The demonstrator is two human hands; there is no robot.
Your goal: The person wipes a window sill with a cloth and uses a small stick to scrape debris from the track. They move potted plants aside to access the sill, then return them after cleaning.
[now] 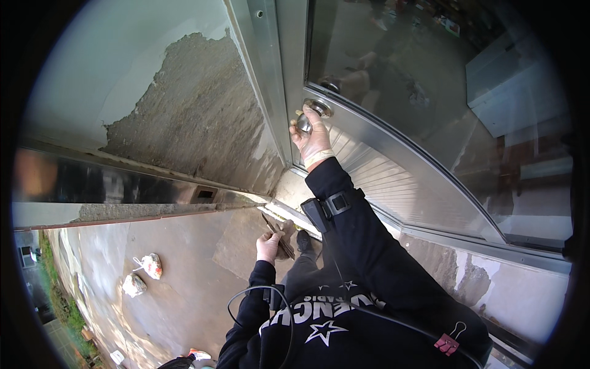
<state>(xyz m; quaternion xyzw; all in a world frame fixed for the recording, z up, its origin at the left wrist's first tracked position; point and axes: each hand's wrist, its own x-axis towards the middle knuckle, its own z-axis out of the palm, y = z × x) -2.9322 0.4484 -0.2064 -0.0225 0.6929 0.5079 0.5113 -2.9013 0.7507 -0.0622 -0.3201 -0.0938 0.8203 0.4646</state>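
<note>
My right hand (314,136), in a thin translucent glove, is wrapped around the round metal knob (303,123) of a metal-framed glass door (368,170). A round metal rose (319,108) shows behind the fingers. Lower down, my left hand (267,246), also gloved, pinches a few thin dark brown strips (286,249); their material cannot be told. They are held over the paved ground, near my dark shoe (303,241). The door's lower panel (368,161) is ribbed, and its upper pane (396,106) reflects my arm.
Left of the door frame (258,60) stands a wall (193,101) with peeling paint and bare plaster. A shiny metal ledge (115,177) juts from it. Two tied plastic bags (152,266) lie on the concrete (193,295). Another person's shoe (199,354) shows at the bottom. A cable (396,318) crosses my sweatshirt.
</note>
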